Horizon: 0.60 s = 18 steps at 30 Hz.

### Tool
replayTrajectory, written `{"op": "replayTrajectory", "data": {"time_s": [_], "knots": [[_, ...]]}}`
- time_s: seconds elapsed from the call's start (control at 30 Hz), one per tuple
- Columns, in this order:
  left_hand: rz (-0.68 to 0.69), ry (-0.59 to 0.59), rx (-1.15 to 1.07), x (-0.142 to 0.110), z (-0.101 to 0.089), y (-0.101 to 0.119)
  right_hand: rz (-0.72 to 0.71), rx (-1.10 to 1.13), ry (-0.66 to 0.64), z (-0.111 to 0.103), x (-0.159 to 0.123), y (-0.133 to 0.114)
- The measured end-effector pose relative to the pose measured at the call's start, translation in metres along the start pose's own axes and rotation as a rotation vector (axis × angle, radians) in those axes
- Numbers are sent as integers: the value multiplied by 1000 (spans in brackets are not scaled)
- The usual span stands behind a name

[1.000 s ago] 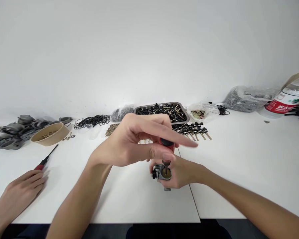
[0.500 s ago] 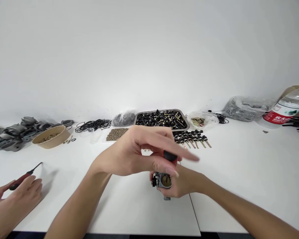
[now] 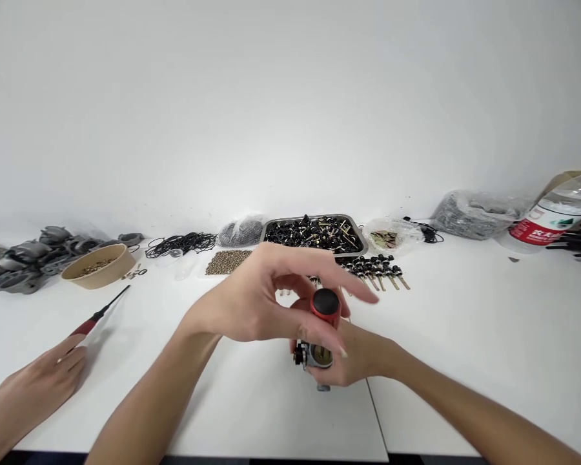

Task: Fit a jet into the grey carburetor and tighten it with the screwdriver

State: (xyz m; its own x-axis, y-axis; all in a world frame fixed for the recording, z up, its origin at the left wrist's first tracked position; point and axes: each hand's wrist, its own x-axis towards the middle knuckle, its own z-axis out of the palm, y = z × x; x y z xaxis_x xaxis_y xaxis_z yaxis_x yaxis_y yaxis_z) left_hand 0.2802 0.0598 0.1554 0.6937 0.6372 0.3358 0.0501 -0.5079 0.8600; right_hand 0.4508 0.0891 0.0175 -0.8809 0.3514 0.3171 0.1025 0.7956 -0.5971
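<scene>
My left hand [image 3: 261,294] is curled loosely round the red handle of a screwdriver [image 3: 326,303], whose black end cap faces up. The thumb lies along the near side of the handle and the index finger reaches past it. Below, my right hand [image 3: 341,361] grips a small grey metal throttle body [image 3: 314,355] with a brass-coloured plate in its round bore and a black fitting at its left side. The screwdriver's tip is hidden behind my hands.
At left, another person's hand [image 3: 53,374] holds a second screwdriver [image 3: 97,316]. Behind stand grey castings [image 3: 29,258], a paper bowl [image 3: 99,268], a metal tray [image 3: 314,234] of black parts and brass beads [image 3: 226,261]. A bottle [image 3: 552,216] is at right.
My left index finger has shifted slightly, and more of the screwdriver's handle shows. The throttle body stays in place. The other person's screwdriver has swung up and to the right.
</scene>
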Motion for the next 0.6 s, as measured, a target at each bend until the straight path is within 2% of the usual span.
{"op": "replayTrajectory", "data": {"time_s": [0.13,0.27,0.37,0.5,0.6], "knots": [[-30,-88,-66,-3,-2,2,6,7,6,-2,0,-2],[40,-158,11,-1,-6,6,26,20,5,-1,0,1],[84,-136,32,2,-5,5,-13,21,22,1,-1,2],[19,-85,12,2,-3,0,14,25,8,0,-1,-2],[-2,-94,-20,1,-2,-1,11,53,-16,-2,0,-4]]}}
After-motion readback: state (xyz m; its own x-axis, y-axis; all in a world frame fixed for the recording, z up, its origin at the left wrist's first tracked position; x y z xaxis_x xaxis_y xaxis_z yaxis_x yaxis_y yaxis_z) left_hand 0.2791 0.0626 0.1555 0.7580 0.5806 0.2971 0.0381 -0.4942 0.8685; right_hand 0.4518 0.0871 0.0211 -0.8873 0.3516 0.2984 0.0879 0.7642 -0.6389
